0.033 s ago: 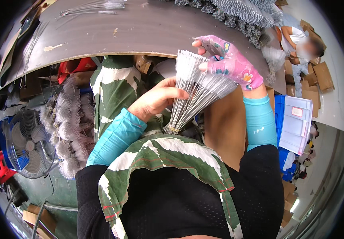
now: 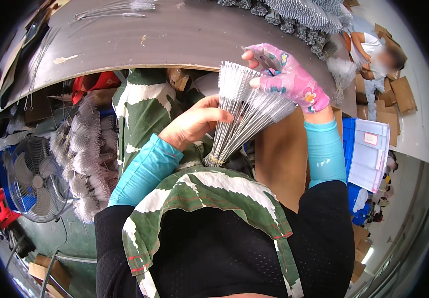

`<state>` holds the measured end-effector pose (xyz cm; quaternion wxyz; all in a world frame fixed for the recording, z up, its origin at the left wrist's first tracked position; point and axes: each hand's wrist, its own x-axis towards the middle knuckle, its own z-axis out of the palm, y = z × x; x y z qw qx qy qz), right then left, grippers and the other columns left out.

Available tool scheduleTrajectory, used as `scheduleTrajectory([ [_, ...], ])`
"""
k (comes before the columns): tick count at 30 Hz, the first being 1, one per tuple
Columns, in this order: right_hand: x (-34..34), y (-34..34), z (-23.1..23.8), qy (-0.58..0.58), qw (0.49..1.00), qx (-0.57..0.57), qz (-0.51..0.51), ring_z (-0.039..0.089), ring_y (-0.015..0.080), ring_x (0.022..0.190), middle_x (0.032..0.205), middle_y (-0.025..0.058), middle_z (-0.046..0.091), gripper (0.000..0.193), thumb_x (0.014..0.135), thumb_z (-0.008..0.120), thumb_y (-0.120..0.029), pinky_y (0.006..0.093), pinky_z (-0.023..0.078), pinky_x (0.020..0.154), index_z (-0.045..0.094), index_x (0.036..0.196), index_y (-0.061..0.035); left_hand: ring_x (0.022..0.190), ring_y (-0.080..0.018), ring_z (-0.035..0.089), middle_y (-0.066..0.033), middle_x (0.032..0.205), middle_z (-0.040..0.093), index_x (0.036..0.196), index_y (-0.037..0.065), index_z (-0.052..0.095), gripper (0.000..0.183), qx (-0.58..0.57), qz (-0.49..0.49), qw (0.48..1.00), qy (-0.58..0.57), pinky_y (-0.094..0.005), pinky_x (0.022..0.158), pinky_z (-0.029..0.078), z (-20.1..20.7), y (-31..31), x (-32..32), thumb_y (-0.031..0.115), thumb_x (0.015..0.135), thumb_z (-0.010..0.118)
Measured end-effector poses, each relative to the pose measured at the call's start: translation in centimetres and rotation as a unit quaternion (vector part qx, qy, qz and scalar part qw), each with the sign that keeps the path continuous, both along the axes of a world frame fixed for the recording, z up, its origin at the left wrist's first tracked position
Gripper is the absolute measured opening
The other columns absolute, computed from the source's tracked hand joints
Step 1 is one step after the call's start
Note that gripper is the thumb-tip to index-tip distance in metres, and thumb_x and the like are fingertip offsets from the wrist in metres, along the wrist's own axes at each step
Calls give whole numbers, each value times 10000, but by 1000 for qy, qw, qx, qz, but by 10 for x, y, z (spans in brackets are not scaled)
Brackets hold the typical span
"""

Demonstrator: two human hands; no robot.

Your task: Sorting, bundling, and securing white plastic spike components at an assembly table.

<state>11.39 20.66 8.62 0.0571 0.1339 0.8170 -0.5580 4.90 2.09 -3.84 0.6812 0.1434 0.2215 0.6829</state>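
Two hands barely shift on my feed: the right hand [image 2: 293, 78], at one o'clock of the bundle of wire brushes [image 2: 245, 121], edges slightly toward three, its thumb and fingers apart; I can't tell whether it touches bristles. The left hand [image 2: 194, 124], at nine o'clock, stays clamped on the stems, so the bundle, one o'clock of view centre, remains steadied and fanned.

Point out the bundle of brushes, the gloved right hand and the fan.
Bundle of brushes [image 2: 233, 132], head view: on the bare wire stems.
Gloved right hand [image 2: 295, 81], head view: on the middle of the hand.
Fan [image 2: 37, 181], head view: on the hub.
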Motion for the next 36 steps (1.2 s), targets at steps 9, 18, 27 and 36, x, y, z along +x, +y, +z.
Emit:
scheduleTrajectory([
  [9, 15, 10, 1, -25, 997, -66, -5, 528, 80, 820, 857, 10, 572, 214, 710, 684, -41, 235, 448, 766, 574, 892, -19, 929, -182, 601, -93, 1019, 623, 1146, -28, 520, 458, 32, -16, 998, -44, -339, 895, 449, -18, 4, -3, 155, 738, 618],
  [18, 17, 4, 8, -12, 999, -38, -9, 542, 75, 772, 827, 5, 584, 175, 757, 690, -78, 234, 462, 704, 588, 890, -31, 933, -157, 590, -69, 1015, 628, 1135, -1, 540, 498, 18, -1, 1000, 9, -312, 877, 450, -17, 3, -3, 127, 704, 755],
  [27, 12, -11, 11, -1, 999, -50, -2, 539, 81, 868, 934, -2, 575, 260, 782, 664, -38, 248, 463, 776, 582, 1028, -21, 950, -166, 593, -74, 1035, 626, 1135, -18, 550, 485, -17, 33, 998, 45, -306, 896, 446, -3, 4, 0, 28, 696, 750],
  [36, 13, -1, 0, -57, 996, 59, -37, 466, 57, 695, 730, -14, 524, 148, 747, 676, -72, 218, 415, 652, 531, 731, -44, 962, -156, 569, -57, 1060, 601, 1157, 10, 525, 517, 34, -22, 998, 56, -308, 911, 421, -19, -2, -8, 113, 689, 719],
])
